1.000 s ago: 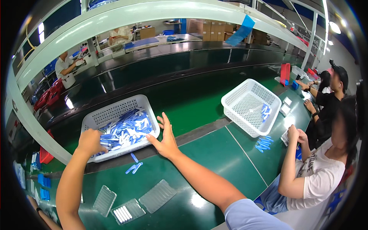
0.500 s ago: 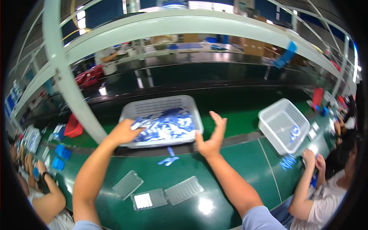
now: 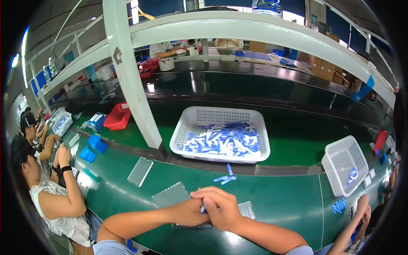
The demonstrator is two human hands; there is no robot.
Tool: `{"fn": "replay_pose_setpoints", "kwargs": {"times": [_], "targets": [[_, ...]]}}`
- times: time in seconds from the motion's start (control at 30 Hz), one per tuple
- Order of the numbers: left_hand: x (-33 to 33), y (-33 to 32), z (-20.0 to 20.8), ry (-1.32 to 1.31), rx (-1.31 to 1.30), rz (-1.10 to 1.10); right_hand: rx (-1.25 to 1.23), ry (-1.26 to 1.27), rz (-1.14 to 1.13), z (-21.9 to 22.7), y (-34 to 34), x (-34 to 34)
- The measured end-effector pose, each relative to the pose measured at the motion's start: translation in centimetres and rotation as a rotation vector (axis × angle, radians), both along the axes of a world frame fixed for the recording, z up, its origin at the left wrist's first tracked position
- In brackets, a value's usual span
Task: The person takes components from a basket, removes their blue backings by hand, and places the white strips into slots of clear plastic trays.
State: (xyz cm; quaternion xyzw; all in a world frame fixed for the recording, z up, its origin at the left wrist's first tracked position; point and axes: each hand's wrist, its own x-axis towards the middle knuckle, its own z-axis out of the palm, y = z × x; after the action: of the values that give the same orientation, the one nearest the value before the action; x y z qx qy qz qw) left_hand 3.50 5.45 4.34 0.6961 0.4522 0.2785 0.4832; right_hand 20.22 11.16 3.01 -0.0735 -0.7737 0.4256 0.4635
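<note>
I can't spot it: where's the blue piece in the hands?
In the head view, the blue piece peeks out between left hand and right hand, at lower centre.

Glossy tabletop [image 3: 280,193], ridged clear plastic tray [image 3: 171,194]

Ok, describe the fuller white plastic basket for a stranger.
Beyond the glossy green tabletop stands a thick white post. Just right of its foot sits the white perforated plastic basket, heaped with slim blue-and-white pieces; the similar white basket farther right holds few.
</note>
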Motion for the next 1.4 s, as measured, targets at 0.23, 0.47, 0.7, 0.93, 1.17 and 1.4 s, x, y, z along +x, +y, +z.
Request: {"fn": "replay_pose_setpoints", "kwargs": {"times": [0.23, 0.47, 0.7, 0.93, 1.17, 1.4], "targets": [[-0.2, -4.6, 1.2, 0.08, -0.071, 0.25, 0.007, -0.061, 0.011, -0.3, -2.6, -1.5], [-1.0, -4.7, -0.8, -0.081, 0.216, 0.115, 0.167, -0.104, 0.011, -0.7, -3.2, -1.4], [-3.0, -6.3, -1.8, -0.279, -0.226, 0.133, 0.323, -0.349, 0.159, 0.4, -2.6, -1.1], [-4.0, -7.8, -1.6, -0.365, -0.331, 0.015, 0.31, -0.228, 0.284, -1.3, -3.8, -1.8], [-5.0, -8.0, -1.5, -0.43, -0.535, 0.009, 0.538, -0.282, 0.285, 0.3, -3.7, -1.5], [-4.1, -9.4, -4.1, -0.311, -0.283, 0.173, 0.41, -0.334, 0.427, 0.8, -4.1, -1.2]]}}
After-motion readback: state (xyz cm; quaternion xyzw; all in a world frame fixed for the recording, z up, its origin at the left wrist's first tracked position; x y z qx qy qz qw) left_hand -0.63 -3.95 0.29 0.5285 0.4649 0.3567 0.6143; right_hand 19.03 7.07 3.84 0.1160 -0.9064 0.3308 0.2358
